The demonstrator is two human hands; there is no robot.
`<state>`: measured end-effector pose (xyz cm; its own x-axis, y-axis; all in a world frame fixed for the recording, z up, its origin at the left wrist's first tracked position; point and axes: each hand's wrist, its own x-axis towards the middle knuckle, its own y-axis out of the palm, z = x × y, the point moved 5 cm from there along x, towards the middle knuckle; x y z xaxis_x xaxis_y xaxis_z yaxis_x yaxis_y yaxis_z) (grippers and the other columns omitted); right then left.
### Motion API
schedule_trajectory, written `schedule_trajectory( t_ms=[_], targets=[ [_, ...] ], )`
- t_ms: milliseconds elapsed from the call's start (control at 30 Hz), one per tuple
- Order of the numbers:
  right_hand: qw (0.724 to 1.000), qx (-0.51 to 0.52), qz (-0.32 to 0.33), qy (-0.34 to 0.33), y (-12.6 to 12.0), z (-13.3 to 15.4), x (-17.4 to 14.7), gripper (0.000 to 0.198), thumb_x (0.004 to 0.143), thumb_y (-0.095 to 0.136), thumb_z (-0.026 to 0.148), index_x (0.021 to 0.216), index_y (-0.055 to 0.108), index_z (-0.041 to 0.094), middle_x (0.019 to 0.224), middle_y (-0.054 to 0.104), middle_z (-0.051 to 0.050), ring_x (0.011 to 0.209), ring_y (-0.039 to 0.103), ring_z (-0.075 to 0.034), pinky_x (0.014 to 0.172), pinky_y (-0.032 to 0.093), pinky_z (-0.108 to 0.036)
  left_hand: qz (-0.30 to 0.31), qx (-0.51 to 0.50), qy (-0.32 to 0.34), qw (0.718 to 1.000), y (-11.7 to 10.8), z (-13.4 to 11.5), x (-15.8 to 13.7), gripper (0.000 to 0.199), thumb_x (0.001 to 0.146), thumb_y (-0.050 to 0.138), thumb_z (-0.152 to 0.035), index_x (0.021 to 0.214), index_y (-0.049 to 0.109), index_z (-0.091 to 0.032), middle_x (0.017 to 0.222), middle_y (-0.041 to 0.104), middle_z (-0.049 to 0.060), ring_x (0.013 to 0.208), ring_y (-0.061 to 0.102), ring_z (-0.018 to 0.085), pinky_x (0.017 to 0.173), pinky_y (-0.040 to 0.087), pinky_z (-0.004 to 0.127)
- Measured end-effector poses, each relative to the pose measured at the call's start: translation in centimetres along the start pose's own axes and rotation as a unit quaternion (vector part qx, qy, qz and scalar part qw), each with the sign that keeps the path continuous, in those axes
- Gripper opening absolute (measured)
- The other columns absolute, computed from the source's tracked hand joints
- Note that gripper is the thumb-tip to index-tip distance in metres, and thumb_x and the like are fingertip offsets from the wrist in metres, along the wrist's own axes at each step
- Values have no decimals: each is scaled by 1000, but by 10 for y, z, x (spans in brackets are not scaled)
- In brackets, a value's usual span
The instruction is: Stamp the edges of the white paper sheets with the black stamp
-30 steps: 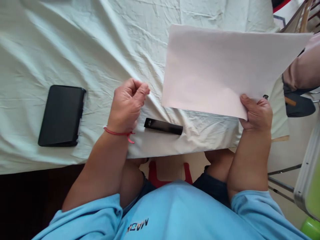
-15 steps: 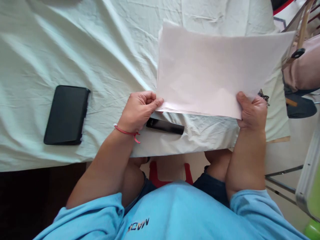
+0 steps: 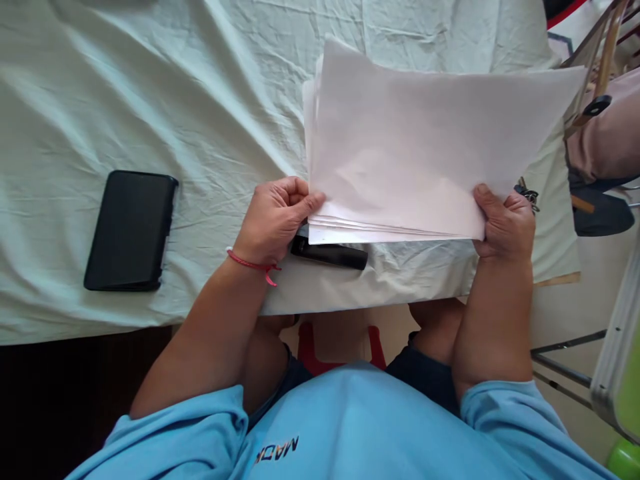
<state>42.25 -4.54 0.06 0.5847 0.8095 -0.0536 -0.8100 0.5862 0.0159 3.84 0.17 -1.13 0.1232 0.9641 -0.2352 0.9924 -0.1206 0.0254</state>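
Note:
Several sheets of white paper (image 3: 420,147) are held up above the cloth, their left and lower edges slightly fanned. My left hand (image 3: 283,217) pinches the sheets near the lower left corner, thumb on top. At the lower right corner my right hand (image 3: 505,220) grips them, also thumb on top; its other fingers are mostly hidden under the paper. Below the paper's lower edge lies a black oblong object (image 3: 333,255), possibly a stapler, partly covered by the sheets and my left hand.
A pale green cloth (image 3: 225,80) covers the table. On its left lies a black tablet-like case (image 3: 131,230). Keys (image 3: 527,195) show just beyond my right hand. A chair with a wooden armrest (image 3: 607,53) stands at the right, beside a metal-framed object (image 3: 607,360).
The sheets have spread apart at the left and lower edges, with the lower ones now sticking out further. My left hand has shifted very slightly left. My right hand has hardly moved.

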Motion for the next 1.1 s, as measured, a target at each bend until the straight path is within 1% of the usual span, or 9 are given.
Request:
schedule_trajectory(
  t_ms=[133, 267, 333, 433, 500, 700, 833, 1000, 1100],
  targets=[
    [1000, -2, -1, -4, 1, 0, -1, 54, 55, 113, 50, 91, 84, 23, 106, 90, -3, 99, 83, -20, 100, 75, -41, -17, 30, 9, 999, -2, 1, 1, 57, 87, 98, -59, 67, 58, -24, 62, 48, -4, 58, 37, 12, 53, 30, 30],
    [1000, 7, -4, -6, 1, 0, -1, 55, 55, 114, 51, 92, 85, 23, 105, 90, -2, 100, 84, -21, 103, 75, -42, -2, 9, 12, 1000, 0, 0, 1, 69, 89, 97, -72, 65, 52, -25, 58, 42, -5, 54, 34, 11, 48, 30, 28],
    [1000, 19, -7, -8, 0, 0, 0, 55, 55, 115, 50, 92, 86, 23, 104, 90, -2, 98, 84, -20, 104, 76, -42, 21, -1, 16, 1000, 3, -2, 0, 63, 84, 101, -71, 70, 60, -25, 61, 52, -4, 56, 46, 12, 50, 38, 27],
    [999, 29, -12, -8, -2, 0, 1, 55, 54, 116, 47, 92, 86, 22, 104, 90, -2, 96, 82, -19, 105, 76, -42, 62, -11, 0, 998, 9, -4, -4, 53, 74, 107, -65, 85, 75, -23, 75, 72, 2, 75, 69, 21, 63, 56, 30],
    [999, 28, -12, -8, -2, -1, 1, 53, 56, 115, 47, 94, 87, 22, 105, 90, -2, 99, 83, -19, 107, 75, -42, 60, -13, -23, 998, 9, -2, -5, 52, 72, 108, -62, 85, 78, -22, 77, 76, 3, 76, 71, 22, 65, 58, 32],
    [1000, 27, -11, -11, 1, -1, -1, 49, 61, 112, 45, 94, 85, 21, 106, 89, -5, 108, 84, -22, 110, 73, -40, 33, -21, -46, 998, 6, 2, -4, 56, 71, 109, -65, 72, 73, -22, 70, 70, 1, 63, 62, 16, 56, 54, 29],
    [1000, 25, -11, -13, 0, 0, 0, 47, 63, 111, 45, 91, 83, 20, 106, 89, -5, 107, 84, -22, 109, 73, -41, 47, -4, -19, 999, 6, -1, -5, 71, 81, 102, -76, 62, 59, -23, 56, 48, -4, 49, 44, 10, 44, 35, 27],
    [999, 37, -25, -23, -3, 2, 3, 46, 61, 111, 46, 89, 83, 23, 101, 88, -3, 106, 85, -23, 109, 75, -44, 101, -19, -14, 995, 12, -10, -8, 51, 68, 113, -60, 82, 80, -23, 74, 74, 2, 65, 65, 18, 55, 52, 29],
    [999, 37, -23, -27, -3, 1, 4, 46, 62, 111, 46, 91, 84, 23, 102, 88, -3, 105, 85, -22, 109, 75, -43, 96, -10, -18, 995, 11, -12, -8, 50, 66, 114, -54, 68, 75, -23, 59, 62, -2, 53, 51, 12, 47, 41, 27]
  ],
)
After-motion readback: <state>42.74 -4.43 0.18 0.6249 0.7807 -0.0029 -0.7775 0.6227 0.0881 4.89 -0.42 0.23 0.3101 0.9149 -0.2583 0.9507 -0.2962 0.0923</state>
